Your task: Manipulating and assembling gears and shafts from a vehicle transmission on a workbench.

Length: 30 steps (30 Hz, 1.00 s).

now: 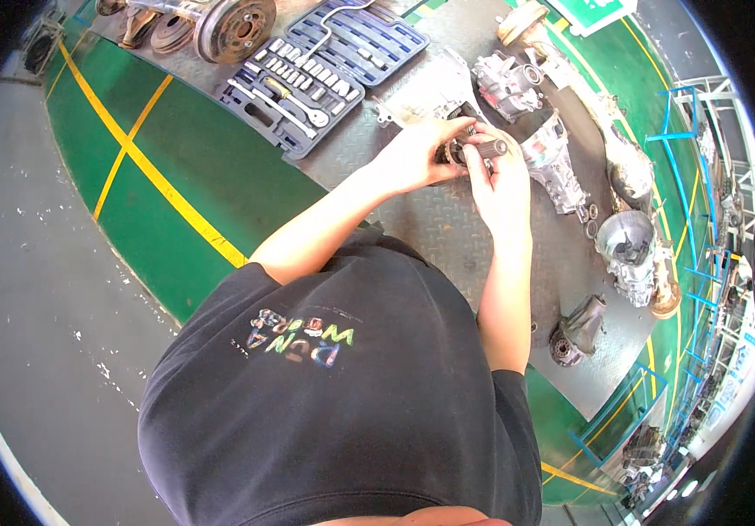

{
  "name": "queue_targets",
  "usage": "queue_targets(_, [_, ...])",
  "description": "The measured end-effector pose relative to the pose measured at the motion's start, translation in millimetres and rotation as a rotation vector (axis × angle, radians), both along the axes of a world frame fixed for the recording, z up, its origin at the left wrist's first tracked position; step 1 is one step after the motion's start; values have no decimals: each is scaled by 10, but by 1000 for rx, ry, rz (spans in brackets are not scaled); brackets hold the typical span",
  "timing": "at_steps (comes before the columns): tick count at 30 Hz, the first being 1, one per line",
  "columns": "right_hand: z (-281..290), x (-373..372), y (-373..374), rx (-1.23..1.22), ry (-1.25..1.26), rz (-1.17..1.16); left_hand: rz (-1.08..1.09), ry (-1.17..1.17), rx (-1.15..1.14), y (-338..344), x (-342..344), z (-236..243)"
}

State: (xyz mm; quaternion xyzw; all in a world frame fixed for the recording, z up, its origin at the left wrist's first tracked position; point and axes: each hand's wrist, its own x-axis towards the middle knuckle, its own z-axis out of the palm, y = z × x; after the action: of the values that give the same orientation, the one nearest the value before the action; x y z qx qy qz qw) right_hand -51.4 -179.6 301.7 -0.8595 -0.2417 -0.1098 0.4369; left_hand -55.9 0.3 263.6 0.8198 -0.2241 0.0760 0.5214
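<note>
Over the steel work table, both my hands are closed on a dark metal gear shaft (488,150) with a splined end that points right. My left hand (418,156) grips its left, toothed part, which the fingers partly cover. My right hand (502,186) has its thumb and fingers around the splined end. Just beyond the hands lies a large silver casting (439,85). A silver gearbox housing (508,86) sits behind my right hand, and a long tapered housing (553,165) is to its right.
An open blue socket set case (283,112) lies at the table's left edge. Rusty brake drums (235,31) are at the far left. On the right are a long axle housing (601,110), a silver bell housing (627,241) and a dark housing (577,333). The tread-plate table (434,228) has a near right corner.
</note>
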Motion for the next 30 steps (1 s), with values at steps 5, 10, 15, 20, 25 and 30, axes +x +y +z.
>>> queue_targets(5, [36, -17, -14, 31, 108, -36, 9, -69, -19, 86, 11, -404])
queue_targets(10, [-75, 11, -77, 37, 59, -22, -72, 47, 11, 115, -3, -553])
queue_targets(15, [86, -46, -76, 14, 112, -55, -54, -25, 52, -5, -15, -380])
queue_targets(20, [9, -113, 50, -287, -81, -170, -19, -169, 113, -3, 17, -405])
queue_targets(25, [-614, -404, -384, 0, 161, -236, 45, 49, 18, 9, 28, -389])
queue_targets(30, [-1907, -1394, -1769, -455, 568, -772, 65, 187, -222, -91, 72, -534])
